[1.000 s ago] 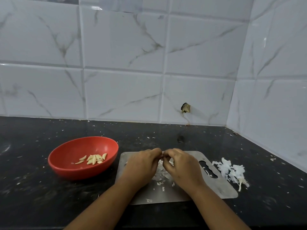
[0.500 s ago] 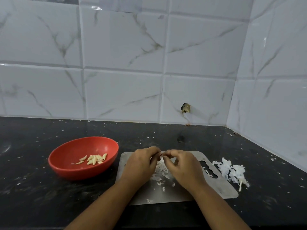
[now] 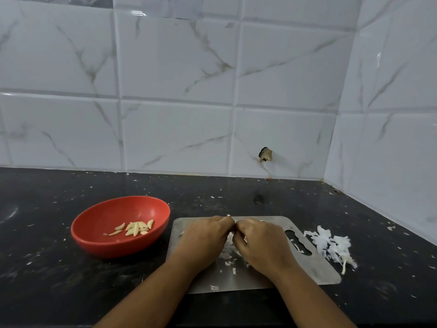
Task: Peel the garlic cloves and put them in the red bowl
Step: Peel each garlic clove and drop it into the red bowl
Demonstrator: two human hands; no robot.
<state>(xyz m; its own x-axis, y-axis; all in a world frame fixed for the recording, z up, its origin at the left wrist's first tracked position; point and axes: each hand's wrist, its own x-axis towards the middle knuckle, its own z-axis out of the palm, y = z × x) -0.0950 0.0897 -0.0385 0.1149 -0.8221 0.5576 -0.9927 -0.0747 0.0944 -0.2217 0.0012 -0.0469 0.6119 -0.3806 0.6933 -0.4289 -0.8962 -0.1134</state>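
Observation:
A red bowl stands on the dark counter at the left, with several peeled garlic cloves lying inside it. To its right lies a steel cutting board. Over the board's middle, my left hand and my right hand meet with curled fingers. Their fingertips pinch a small garlic clove between them; the clove itself is almost wholly hidden by the fingers. Loose bits of garlic skin lie on the board under my hands.
A heap of white garlic peels lies on the black counter just right of the board. White tiled walls close the back and the right side. Small skin flakes are scattered over the counter.
My fingertips have closed together again over the board, after the right hand's fingers had spread slightly. Both hands stay at the same spot.

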